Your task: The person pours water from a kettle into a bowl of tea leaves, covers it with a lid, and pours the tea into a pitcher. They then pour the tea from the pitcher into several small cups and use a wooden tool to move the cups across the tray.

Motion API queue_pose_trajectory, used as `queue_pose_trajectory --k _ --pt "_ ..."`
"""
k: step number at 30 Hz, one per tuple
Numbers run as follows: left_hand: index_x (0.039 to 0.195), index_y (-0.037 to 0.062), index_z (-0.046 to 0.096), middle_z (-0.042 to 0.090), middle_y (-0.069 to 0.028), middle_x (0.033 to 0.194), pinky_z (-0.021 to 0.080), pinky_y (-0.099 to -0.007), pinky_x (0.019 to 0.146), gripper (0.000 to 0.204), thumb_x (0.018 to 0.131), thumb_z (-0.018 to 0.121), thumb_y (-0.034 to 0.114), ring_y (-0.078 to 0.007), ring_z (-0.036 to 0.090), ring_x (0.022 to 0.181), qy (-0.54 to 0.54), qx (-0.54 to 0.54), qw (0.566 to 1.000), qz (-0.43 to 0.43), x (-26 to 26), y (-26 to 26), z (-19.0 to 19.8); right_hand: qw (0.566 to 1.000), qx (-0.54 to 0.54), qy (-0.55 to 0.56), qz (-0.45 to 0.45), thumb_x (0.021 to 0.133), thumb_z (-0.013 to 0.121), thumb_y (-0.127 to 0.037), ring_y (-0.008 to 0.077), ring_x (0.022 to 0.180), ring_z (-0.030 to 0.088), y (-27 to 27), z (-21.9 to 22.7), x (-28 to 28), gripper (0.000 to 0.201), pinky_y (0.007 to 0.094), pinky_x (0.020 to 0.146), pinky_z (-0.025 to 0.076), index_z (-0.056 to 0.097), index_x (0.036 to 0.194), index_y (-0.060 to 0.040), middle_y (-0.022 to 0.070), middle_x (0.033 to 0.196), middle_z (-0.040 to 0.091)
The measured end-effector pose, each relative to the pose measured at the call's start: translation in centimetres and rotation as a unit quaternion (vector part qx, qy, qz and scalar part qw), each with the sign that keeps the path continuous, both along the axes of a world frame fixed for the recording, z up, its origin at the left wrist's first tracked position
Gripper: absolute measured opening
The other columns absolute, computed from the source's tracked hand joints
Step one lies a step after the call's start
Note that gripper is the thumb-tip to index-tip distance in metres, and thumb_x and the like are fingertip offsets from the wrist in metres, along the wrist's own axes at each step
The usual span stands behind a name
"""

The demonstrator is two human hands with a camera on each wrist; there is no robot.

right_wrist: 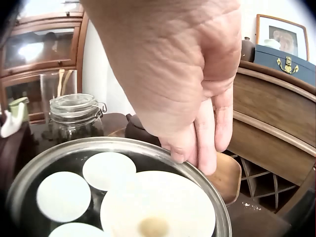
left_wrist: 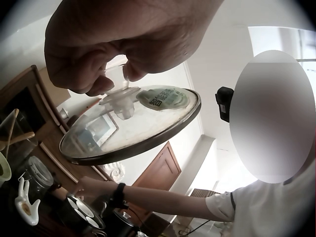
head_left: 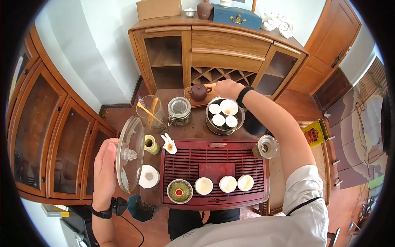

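My left hand (head_left: 106, 164) pinches the clear knob (left_wrist: 117, 79) of a round glass lid (head_left: 128, 173) with a metal rim. The lid is held up on edge, left of the red slatted tea tray (head_left: 214, 144). My right hand (head_left: 229, 89) reaches across the steel pot (head_left: 225, 131), its fingers (right_wrist: 206, 143) hanging down right at the far rim. Beside that hand, a dark brown teapot (head_left: 199, 93) sits on a wooden tray (right_wrist: 229, 173). I cannot tell whether the fingers hold its handle. Several white cups (head_left: 229, 107) sit in the pot.
White cups (head_left: 203, 186) and a patterned bowl (head_left: 180, 192) line the tray's front. Behind are a clip-top jar (head_left: 179, 111) and a clear container (head_left: 151, 113) with wooden tools. A hand-shaped white ornament (head_left: 169, 144), bamboo cup (head_left: 151, 145) and paper roll (head_left: 148, 177) stand left.
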State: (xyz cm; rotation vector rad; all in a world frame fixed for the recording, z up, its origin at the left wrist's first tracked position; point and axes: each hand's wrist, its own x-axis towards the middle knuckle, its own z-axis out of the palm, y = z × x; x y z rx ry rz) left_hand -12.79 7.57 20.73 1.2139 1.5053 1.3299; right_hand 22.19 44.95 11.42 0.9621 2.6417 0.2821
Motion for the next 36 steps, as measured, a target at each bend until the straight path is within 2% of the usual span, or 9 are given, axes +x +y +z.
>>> queue_pose_trajectory --k 11,13,16,20,22,26,29,32,36 --pt "0.121 0.0052 0.065 0.065 0.0031 0.096 0.040 -0.0194 0.070 0.038 0.116 0.047 0.038 -0.0016 0.053 0.082 0.009 -0.009 1.000 -0.010 -0.3 0.0 -0.1 0.995 -0.056 0.061 -0.054 0.090 0.067 -0.010 0.0411 0.085 0.077 -1.4 1.1 0.6 0.017 0.0483 0.073 0.061 0.078 0.088 0.0030 0.0242 0.091 0.076" --pt "0.121 0.0049 0.065 0.065 0.0024 0.097 0.042 -0.0204 0.074 0.037 0.116 0.047 0.038 -0.0027 0.055 0.085 0.009 -0.017 1.000 -0.002 -0.2 -0.2 -0.2 0.995 -0.071 0.020 -0.074 0.099 0.063 -0.015 0.0358 0.092 0.079 -1.5 1.4 0.3 0.026 0.0454 0.077 0.063 0.077 0.118 -0.0041 0.0186 0.102 0.079" --pt "0.120 0.0043 0.064 0.065 0.0016 0.098 0.044 -0.0217 0.079 0.037 0.116 0.047 0.036 -0.0039 0.056 0.089 0.004 -0.008 1.000 -0.010 -0.5 -0.2 -0.5 0.992 -0.102 0.011 -0.079 0.098 0.064 -0.016 0.0361 0.094 0.078 -2.1 2.2 0.1 0.028 0.0470 0.077 0.062 0.076 0.121 -0.0041 0.0197 0.104 0.079" --pt "0.120 0.0039 0.064 0.065 0.0011 0.100 0.044 -0.0221 0.080 0.036 0.116 0.047 0.035 -0.0043 0.056 0.091 -0.003 -0.007 1.000 -0.007 -0.5 -0.5 -0.5 0.988 -0.120 0.018 -0.100 0.096 0.066 -0.015 0.0362 0.096 0.078 -3.2 3.6 0.2 0.026 0.0484 0.077 0.061 0.078 0.116 -0.0026 0.0219 0.105 0.079" --pt "0.119 0.0037 0.064 0.065 0.0012 0.100 0.045 -0.0221 0.081 0.035 0.116 0.047 0.034 -0.0044 0.056 0.090 -0.023 -0.008 1.000 -0.007 -0.5 -0.5 -0.5 0.982 -0.144 0.041 -0.114 0.091 0.067 -0.010 0.0362 0.086 0.076 -2.6 2.7 0.7 0.018 0.0439 0.073 0.059 0.081 0.097 -0.0006 0.0199 0.094 0.077" --pt "0.119 0.0034 0.064 0.065 0.0010 0.101 0.045 -0.0220 0.080 0.035 0.116 0.047 0.034 -0.0044 0.056 0.090 -0.020 0.002 1.000 -0.006 -0.5 -0.6 -0.5 0.977 -0.170 0.021 -0.125 0.092 0.067 -0.014 0.0360 0.089 0.077 -1.0 1.4 0.8 0.021 0.0439 0.075 0.060 0.081 0.100 -0.0016 0.0175 0.096 0.079" --pt "0.119 0.0036 0.064 0.066 0.0009 0.101 0.045 -0.0222 0.081 0.035 0.116 0.047 0.035 -0.0045 0.057 0.090 -0.024 0.001 1.000 0.009 -0.5 -0.6 -0.8 0.990 -0.061 0.036 -0.125 0.090 0.070 -0.022 0.0371 0.091 0.077 -0.9 2.0 -0.4 0.024 0.0442 0.077 0.061 0.082 0.100 -0.0032 0.0159 0.098 0.080" --pt "0.120 0.0040 0.064 0.066 0.0013 0.101 0.045 -0.0216 0.079 0.036 0.116 0.047 0.035 -0.0040 0.057 0.088 -0.033 0.019 0.999 0.024 -0.6 -0.7 -1.0 0.990 -0.090 0.072 -0.075 0.087 0.074 -0.029 0.0396 0.097 0.076 -1.4 4.6 -2.3 0.033 0.0466 0.083 0.061 0.080 0.109 -0.0063 0.0170 0.106 0.080" --pt "0.122 0.0042 0.065 0.065 0.0020 0.101 0.044 -0.0212 0.077 0.035 0.116 0.050 0.035 -0.0037 0.056 0.088 -0.036 -0.004 0.999 0.008 -1.0 -0.9 -0.9 0.974 -0.140 0.174 0.029 0.074 0.091 -0.037 0.0388 0.123 0.067 -4.8 6.2 -6.6 0.081 0.0493 0.102 0.056 0.059 0.145 -0.0152 0.0147 0.129 0.071"
